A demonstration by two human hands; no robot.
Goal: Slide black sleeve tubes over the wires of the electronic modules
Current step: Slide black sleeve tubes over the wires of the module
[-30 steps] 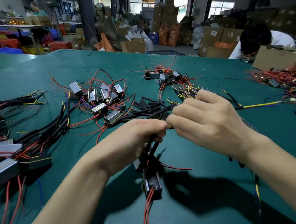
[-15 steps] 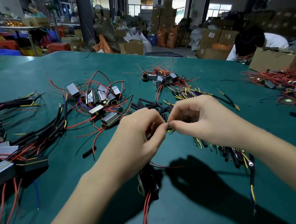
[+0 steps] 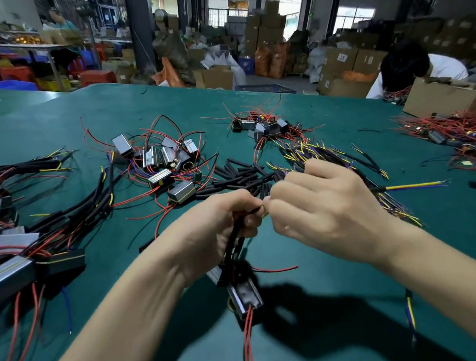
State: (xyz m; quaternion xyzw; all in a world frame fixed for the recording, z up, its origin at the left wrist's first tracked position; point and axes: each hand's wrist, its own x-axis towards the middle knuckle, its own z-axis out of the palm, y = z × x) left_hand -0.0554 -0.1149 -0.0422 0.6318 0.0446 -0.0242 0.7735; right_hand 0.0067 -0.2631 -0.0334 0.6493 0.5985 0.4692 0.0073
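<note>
1. Head view: the green bench (image 3: 326, 335) fills the frame, strewn with heaps of wired parts.
2. At far right a cardboard box (image 3: 444, 98) stands on the bench; what it holds cannot be seen from here.
3. A heap of silver modules (image 3: 165, 162) with red leads lies left of centre, and loose black sleeve tubes (image 3: 239, 177) lie just beyond the hands.
4. The left hand (image 3: 221, 225) is curled round black-sleeved wires (image 3: 232, 241), from which the electronic module (image 3: 244, 297) hangs close above the bench, red leads trailing toward the viewer.
5. The right hand (image 3: 322, 211) is curled too, fingertips pinching at the wire ends where they meet the left hand; whether it holds a tube cannot be told.
6. Risk, as I judge it: stray strands may splay and catch on a tube's mouth, stalling it, and the dangling module's weight could tug the wires out of the pinch.
</note>
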